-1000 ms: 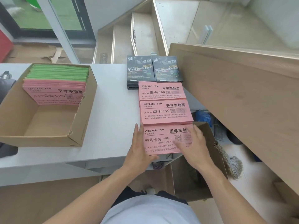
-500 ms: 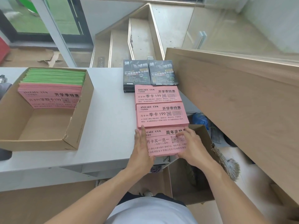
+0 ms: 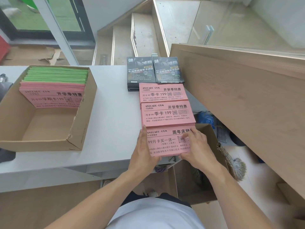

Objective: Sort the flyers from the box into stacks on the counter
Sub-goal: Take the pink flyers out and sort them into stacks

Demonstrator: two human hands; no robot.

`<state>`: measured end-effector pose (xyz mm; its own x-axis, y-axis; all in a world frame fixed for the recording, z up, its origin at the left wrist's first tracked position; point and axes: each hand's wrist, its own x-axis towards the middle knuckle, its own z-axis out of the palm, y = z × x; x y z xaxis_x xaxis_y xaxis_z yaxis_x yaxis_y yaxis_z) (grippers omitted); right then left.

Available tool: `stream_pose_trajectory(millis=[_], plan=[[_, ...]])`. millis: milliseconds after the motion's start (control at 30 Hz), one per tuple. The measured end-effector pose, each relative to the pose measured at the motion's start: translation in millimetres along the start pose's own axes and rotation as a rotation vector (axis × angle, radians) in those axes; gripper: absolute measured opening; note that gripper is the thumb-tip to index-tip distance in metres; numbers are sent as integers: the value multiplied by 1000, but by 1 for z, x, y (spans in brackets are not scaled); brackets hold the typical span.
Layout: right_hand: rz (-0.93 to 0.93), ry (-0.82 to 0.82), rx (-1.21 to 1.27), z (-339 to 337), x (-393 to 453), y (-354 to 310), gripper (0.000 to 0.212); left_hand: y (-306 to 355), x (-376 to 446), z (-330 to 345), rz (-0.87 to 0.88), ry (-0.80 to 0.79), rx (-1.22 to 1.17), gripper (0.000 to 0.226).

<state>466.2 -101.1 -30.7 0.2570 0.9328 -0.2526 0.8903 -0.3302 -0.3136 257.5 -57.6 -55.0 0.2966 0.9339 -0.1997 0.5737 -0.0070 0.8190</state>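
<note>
Two flyer colours (green behind pink) are left in the cardboard box on the white counter. Nearest pink stack is flanked by left hand and right hand, fingers straight; a wooden panel crowds its right.

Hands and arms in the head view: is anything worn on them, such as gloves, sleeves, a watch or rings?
Nothing shows on them. The left hand and right hand are bare, no gloves, and no rings on the fingers that show. Both forearms are uncovered up to the frame edge, with no watch or band at either wrist.
</note>
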Motion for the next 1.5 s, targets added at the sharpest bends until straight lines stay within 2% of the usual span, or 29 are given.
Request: stream_pose_trajectory(millis=[200, 267, 400, 567, 700, 800, 900, 1000, 1100, 1200, 1500], plan=[[11, -44, -71, -15, -3, -20, 82, -7, -3, -9, -9, -43, -23, 130], [-2, -15, -17, -22, -5, -36, 76, -6, -8, -17, -51, -36, -74, 128], [-77, 53, 96, -28, 3, -90, 54, 2, -17, -55, -23, 120, -193, 107], [-342, 98, 211, -12, 28, -178, 41, -4, -17, -137, 129, 390, -266, 74], [-497, 115, 240, 1, 53, -259, 37, -35, -5, -210, 82, 530, -255, 67], [-554, 150, 180, 12, 78, -311, 37, -67, 9, -262, -48, 572, -236, 68], [-579, 138, 42, 19, 107, -357, 44, -96, 28, -306, -126, 536, -152, 67], [-542, 112, -145, 26, 131, -387, 51, -114, 47, -338, -164, 417, -100, 74], [-472, 137, -267, 37, 140, -402, 50, -129, 65, -353, -143, 297, -67, 82], [-447, 216, -293, 45, 140, -404, 44, -143, 78, -357, -134, 254, -58, 86], [-452, 391, -292, 58, 135, -404, 33, -153, 86, -348, -185, 253, -187, 92]])
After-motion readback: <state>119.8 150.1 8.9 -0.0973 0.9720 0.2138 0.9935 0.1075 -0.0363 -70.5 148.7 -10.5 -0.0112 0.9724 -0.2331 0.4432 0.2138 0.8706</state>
